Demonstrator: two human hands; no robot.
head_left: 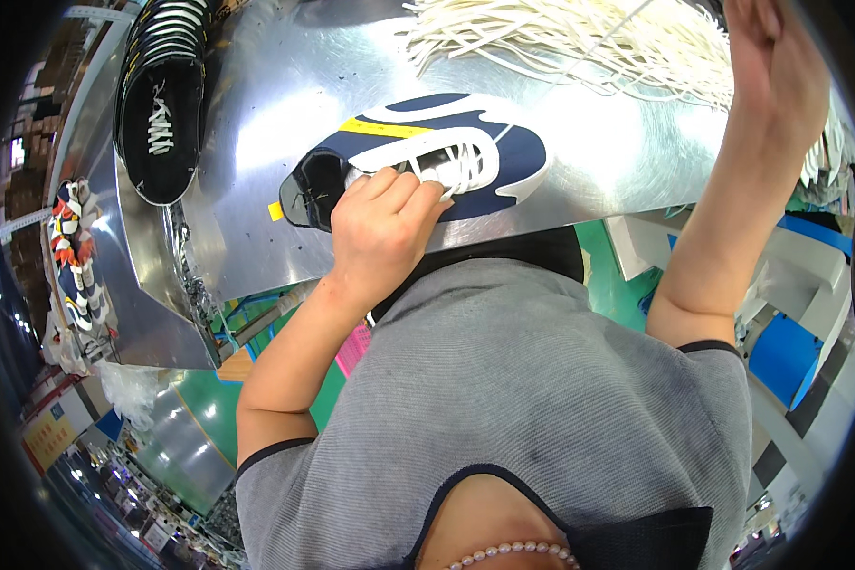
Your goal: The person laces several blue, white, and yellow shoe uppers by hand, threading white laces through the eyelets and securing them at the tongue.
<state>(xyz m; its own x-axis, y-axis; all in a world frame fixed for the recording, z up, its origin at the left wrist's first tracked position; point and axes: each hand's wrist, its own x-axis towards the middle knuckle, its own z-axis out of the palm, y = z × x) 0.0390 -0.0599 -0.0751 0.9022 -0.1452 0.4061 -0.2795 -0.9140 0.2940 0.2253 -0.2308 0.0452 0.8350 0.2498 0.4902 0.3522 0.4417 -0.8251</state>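
A navy and white sneaker with a yellow stripe lies on its side on the metal table, its black heel lining toward the left. My left hand is closed over the near edge of its opening, the fingertips curled in by the white laces. From the sneaker's front eyelets a white shoelace runs straight and taut up past the top edge of the picture. My right hand is raised at the upper right, fingers folded and partly cut off; the lace leads toward it, though the gripping point is out of view.
A heap of loose cream-white laces spreads over the table's far side. At the left stands a row of nested black shoe parts with white lacing. Colourful shoes hang or lie farther left. White and blue bins stand right of me.
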